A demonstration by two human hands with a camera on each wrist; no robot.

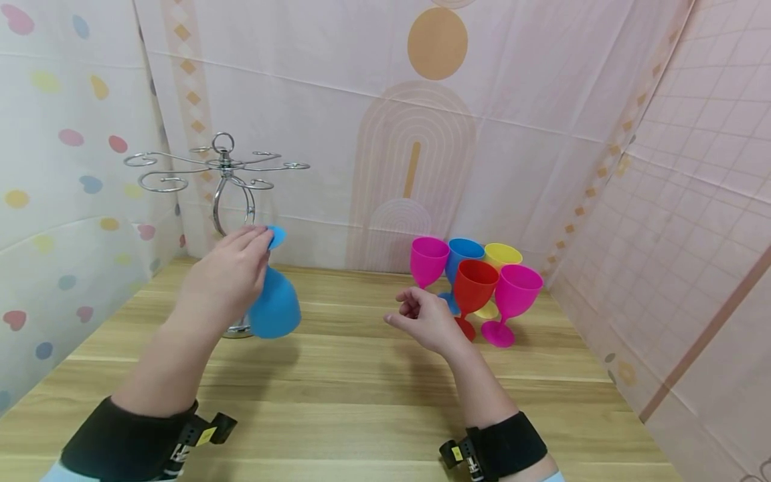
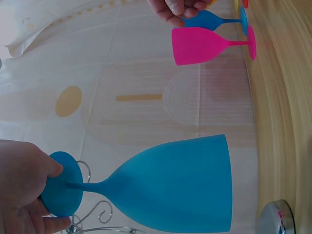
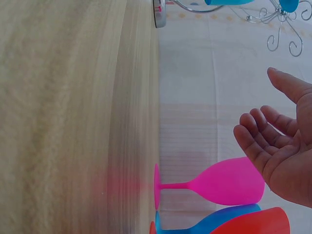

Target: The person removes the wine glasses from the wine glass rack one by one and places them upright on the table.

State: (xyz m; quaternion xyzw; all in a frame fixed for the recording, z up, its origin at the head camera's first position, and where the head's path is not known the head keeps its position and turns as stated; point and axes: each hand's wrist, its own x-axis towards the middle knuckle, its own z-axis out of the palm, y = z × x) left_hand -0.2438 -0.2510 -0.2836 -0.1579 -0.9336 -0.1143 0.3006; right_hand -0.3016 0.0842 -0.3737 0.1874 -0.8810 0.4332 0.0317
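Observation:
My left hand (image 1: 225,278) pinches the round base of a blue goblet (image 1: 275,306), which hangs upside down with its bowl below. In the left wrist view the same blue goblet (image 2: 170,185) shows whole, thumb and fingers on its foot. Just behind it stands a chrome glass rack (image 1: 224,164) with curled wire arms. My right hand (image 1: 429,320) holds nothing; its fingers are loosely bent and the thumb is apart, as the right wrist view shows (image 3: 280,141). It hovers in front of a pink goblet (image 1: 429,258) and left of a red goblet (image 1: 475,284).
Beside the red goblet stand another blue goblet (image 1: 464,253), a yellow goblet (image 1: 502,254) and a second pink goblet (image 1: 516,294), all upright on the wooden table (image 1: 337,402). Patterned curtains (image 1: 313,134) enclose the back and sides.

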